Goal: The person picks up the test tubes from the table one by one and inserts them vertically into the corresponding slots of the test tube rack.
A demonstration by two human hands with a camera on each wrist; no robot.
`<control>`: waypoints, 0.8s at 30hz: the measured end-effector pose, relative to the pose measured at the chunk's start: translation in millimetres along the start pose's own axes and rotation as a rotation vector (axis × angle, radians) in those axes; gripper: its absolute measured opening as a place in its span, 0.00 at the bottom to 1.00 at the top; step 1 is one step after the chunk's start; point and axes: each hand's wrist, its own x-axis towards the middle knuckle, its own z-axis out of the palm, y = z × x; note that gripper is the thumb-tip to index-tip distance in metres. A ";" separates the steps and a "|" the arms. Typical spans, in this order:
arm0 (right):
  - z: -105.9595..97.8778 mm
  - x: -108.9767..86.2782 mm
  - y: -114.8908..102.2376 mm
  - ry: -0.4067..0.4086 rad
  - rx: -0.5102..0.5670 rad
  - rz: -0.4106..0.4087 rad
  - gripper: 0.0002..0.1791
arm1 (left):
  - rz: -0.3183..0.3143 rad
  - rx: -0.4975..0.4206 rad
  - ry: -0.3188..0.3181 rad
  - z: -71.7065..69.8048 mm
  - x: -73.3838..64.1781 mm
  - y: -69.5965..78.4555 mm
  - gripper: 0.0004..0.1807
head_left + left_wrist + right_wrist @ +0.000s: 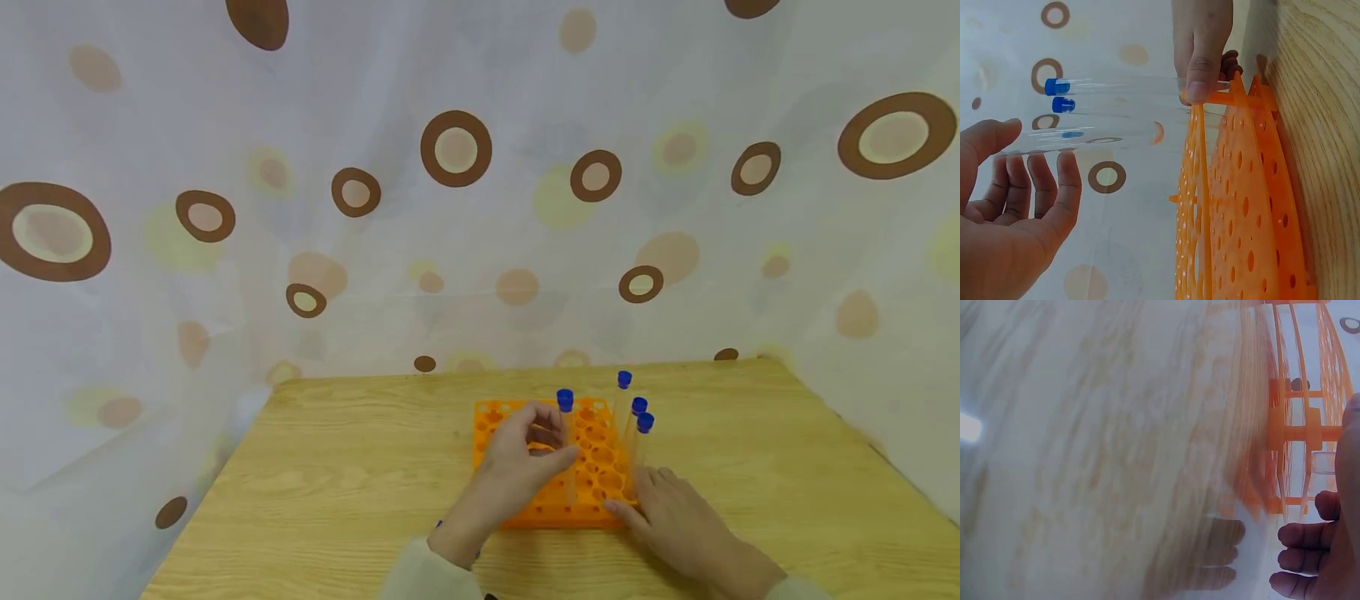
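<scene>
My left hand (517, 458) pinches a clear test tube (567, 433) with a blue cap between thumb and fingertips. The tube stands upright over the orange test tube rack (555, 518); whether its lower end sits in a hole I cannot tell. In the left wrist view, my left hand (1029, 200) has its thumb and fingers on opposite sides of the tube. My right hand (678, 521) grips the rack's near right corner, thumb on the top plate (1204, 134). Several blue-capped tubes (624, 380) stand along the rack's right side.
Blue caps (477, 553) peek out beside my left wrist, the rest hidden by the forearm. The rack stands on a wood-grain table (352, 458). A patterned curtain (510, 225) hangs behind the table and at its sides.
</scene>
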 end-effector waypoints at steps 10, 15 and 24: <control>3.1 -2.6 2.9 0.018 0.002 0.007 0.29 | 0.008 0.025 0.015 19.9 6.1 -4.8 0.12; 3.6 -4.4 2.9 -0.003 0.014 0.020 0.31 | -0.002 0.034 0.030 28.1 6.5 -7.0 0.11; 3.4 -2.2 0.0 0.025 0.029 -0.005 0.32 | -0.019 0.033 0.009 35.2 8.8 -14.0 0.10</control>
